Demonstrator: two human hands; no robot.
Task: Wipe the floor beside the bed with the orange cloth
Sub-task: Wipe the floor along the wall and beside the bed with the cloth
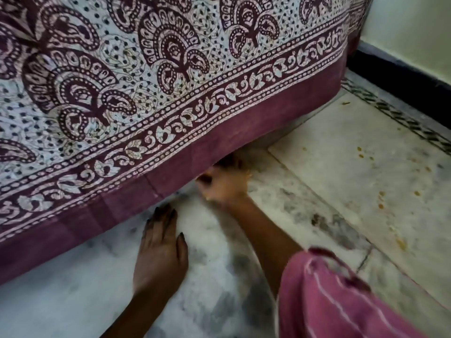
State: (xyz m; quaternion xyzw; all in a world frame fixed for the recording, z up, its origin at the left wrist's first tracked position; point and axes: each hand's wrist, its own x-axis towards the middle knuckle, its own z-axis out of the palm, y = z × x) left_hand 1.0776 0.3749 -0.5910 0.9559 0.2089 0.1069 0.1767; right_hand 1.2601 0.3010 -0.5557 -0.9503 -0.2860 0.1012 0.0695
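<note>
A: So, is the wiping already going on?

B: Probably not. The left hand [161, 252] lies flat on the floor [341, 167], fingers straight. The right hand [223, 185] reaches to the hem of the bed cover [244, 123]. It is blurred, so its grip cannot be told.

A: And the orange cloth?

B: It is not visible. The person must likely find it first, then rub the orange spots [359, 149].

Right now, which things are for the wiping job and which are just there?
For the job: grey-white marble floor; left hand flat on it; blurred right hand at the hem of the maroon paisley bedsheet. The orange cloth is not visible.
Just there: black skirting board; pale green wall; small orange specks on the floor.
</note>
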